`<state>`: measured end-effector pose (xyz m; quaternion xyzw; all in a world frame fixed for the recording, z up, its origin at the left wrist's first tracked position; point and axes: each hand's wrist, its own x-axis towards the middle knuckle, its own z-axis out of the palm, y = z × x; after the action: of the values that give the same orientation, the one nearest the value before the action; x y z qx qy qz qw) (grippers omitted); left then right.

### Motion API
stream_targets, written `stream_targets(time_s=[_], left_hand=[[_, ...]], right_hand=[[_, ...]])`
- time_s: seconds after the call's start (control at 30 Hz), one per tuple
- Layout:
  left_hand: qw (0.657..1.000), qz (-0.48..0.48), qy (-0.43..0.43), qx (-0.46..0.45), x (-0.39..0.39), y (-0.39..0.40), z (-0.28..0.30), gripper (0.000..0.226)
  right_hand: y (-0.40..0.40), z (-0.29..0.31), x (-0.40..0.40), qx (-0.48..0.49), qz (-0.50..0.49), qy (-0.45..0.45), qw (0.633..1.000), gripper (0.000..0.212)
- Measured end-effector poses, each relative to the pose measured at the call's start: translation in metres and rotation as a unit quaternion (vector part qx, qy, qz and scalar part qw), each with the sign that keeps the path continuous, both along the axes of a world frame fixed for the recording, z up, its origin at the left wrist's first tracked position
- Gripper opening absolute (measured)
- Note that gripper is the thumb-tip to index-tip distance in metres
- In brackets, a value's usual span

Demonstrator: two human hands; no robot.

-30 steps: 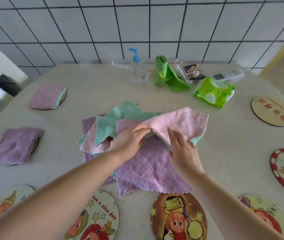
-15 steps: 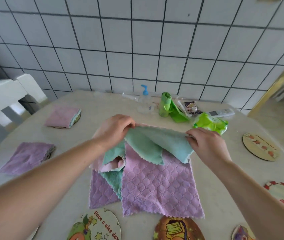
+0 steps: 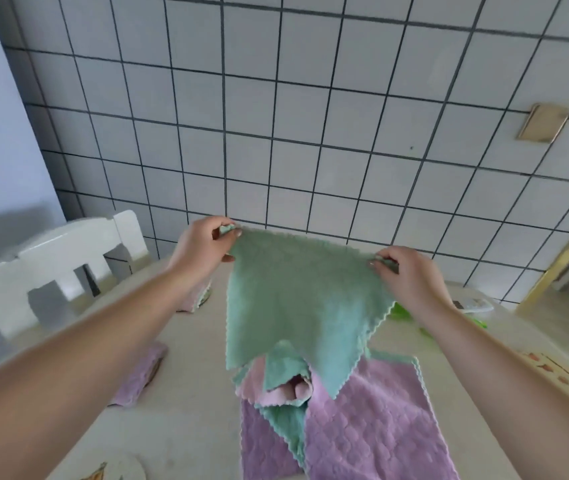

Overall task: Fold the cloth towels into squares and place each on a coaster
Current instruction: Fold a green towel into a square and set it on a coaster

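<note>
The green towel hangs in the air above the table, stretched between both hands. The left hand pinches its upper left corner, the right hand pinches the upper right one. Its lower edge dangles over the loose pile of purple, pink and green towels below.

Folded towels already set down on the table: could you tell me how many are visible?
2, both left: purple folded towel under the left forearm, pink folded towel behind it. Arms may hide others.
</note>
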<state>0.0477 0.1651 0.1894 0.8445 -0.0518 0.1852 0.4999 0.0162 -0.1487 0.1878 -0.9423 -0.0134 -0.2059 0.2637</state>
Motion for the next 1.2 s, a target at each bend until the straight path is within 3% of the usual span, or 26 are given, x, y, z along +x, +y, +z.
stream_targets(time_s=[0.17,0.37,0.5,0.6,0.73,1.0,1.2], left_hand=[[0.998,0.014,-0.057,0.014,-0.017,0.065,0.028,0.007],[0.998,-0.003,-0.064,-0.015,-0.059,0.132,0.022,0.013],[0.999,-0.039,0.023,-0.007,-0.095,0.172,-0.034,0.034],[0.992,-0.053,0.112,0.000,-0.128,0.188,-0.088,0.020],[0.967,-0.073,0.244,-0.027,-0.173,0.199,-0.160,0.019],[0.894,-0.078,0.436,-0.065,-0.231,0.214,-0.241,0.012],[0.896,-0.067,0.431,-0.076,-0.210,0.215,-0.260,0.014]], right_hand=[[0.058,0.020,0.000,0.088,0.037,-0.042,0.995,0.024],[0.119,0.001,-0.047,0.248,0.083,-0.021,0.965,0.009],[0.143,-0.051,-0.082,0.235,0.131,0.105,0.957,0.015],[0.156,-0.101,-0.109,0.177,0.140,0.245,0.943,0.012],[0.175,-0.156,-0.151,0.164,0.142,0.379,0.900,0.011],[0.182,-0.218,-0.191,0.172,0.119,0.472,0.857,0.022],[0.179,-0.237,-0.180,0.147,0.073,0.453,0.876,0.020]])
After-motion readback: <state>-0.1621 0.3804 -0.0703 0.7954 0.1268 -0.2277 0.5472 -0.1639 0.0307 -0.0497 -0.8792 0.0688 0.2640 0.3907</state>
